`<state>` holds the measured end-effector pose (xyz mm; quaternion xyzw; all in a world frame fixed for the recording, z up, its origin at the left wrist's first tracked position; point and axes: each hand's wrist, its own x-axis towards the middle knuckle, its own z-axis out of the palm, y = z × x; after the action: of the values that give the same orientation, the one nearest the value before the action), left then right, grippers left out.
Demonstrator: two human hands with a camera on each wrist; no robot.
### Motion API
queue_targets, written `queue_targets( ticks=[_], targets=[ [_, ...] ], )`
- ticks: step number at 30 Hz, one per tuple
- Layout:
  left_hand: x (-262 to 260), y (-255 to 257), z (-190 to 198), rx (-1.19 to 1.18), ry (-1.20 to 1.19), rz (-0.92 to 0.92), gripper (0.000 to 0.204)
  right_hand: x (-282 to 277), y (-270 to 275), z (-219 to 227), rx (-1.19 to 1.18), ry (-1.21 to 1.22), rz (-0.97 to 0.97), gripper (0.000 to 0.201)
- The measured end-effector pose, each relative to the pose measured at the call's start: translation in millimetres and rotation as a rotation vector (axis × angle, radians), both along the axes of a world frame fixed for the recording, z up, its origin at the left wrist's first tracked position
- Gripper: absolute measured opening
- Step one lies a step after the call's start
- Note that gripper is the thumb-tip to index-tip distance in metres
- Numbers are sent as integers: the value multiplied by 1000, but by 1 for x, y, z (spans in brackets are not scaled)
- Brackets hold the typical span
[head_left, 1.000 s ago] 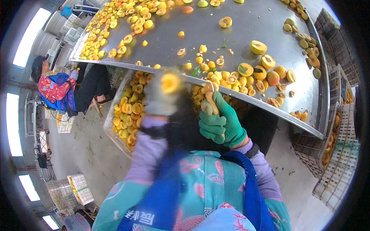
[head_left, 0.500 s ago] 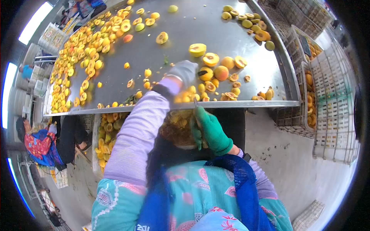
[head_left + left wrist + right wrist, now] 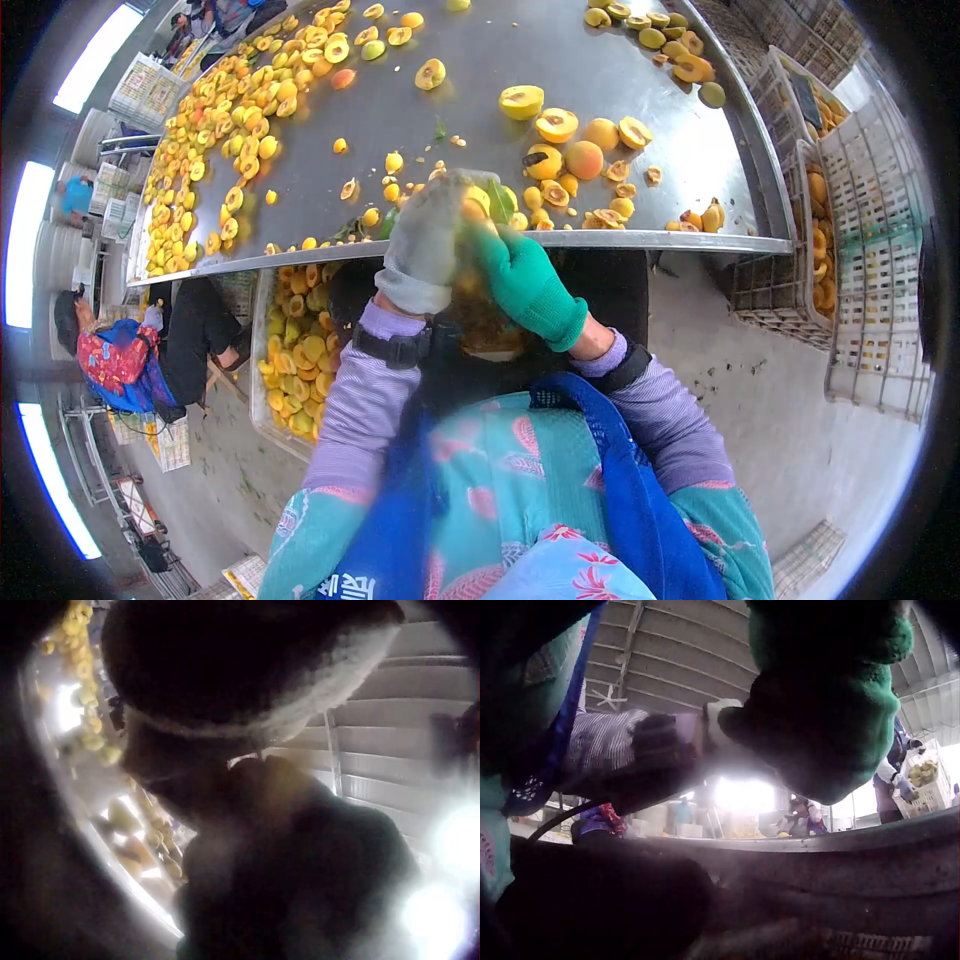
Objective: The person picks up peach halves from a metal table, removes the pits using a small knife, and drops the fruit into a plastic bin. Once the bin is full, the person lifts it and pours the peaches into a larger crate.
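At the worktop's (image 3: 640,240) near edge, our left hand (image 3: 428,240) in its grey glove curls round a yellow fruit (image 3: 476,203). Our right hand (image 3: 522,280), in a green glove, closes against the same fruit from four o'clock; we cannot tell what else it grips. Cut fruit halves (image 3: 556,125) lie at one o'clock on the steel. A crate of halves (image 3: 300,340) sits below at eight o'clock.
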<state>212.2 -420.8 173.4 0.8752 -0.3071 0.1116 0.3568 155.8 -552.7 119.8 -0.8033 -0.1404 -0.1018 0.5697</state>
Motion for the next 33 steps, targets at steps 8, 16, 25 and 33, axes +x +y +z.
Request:
queue_targets(
  ticks=[8,16,25,33],
  targets=[
    [-5,0,-3,-3,-132,148,27,-18,27,14,-54,-135,-175,24],
    [10,12,-26,-47,-14,78,20,-23,28,21,1137,635,514,41],
    [-69,148,-10,67,-137,411,37,-27,26,26,1657,1276,1106,48],
    [44,121,16,150,120,532,38,-13,-20,19,1314,1193,694,49]
  ],
)
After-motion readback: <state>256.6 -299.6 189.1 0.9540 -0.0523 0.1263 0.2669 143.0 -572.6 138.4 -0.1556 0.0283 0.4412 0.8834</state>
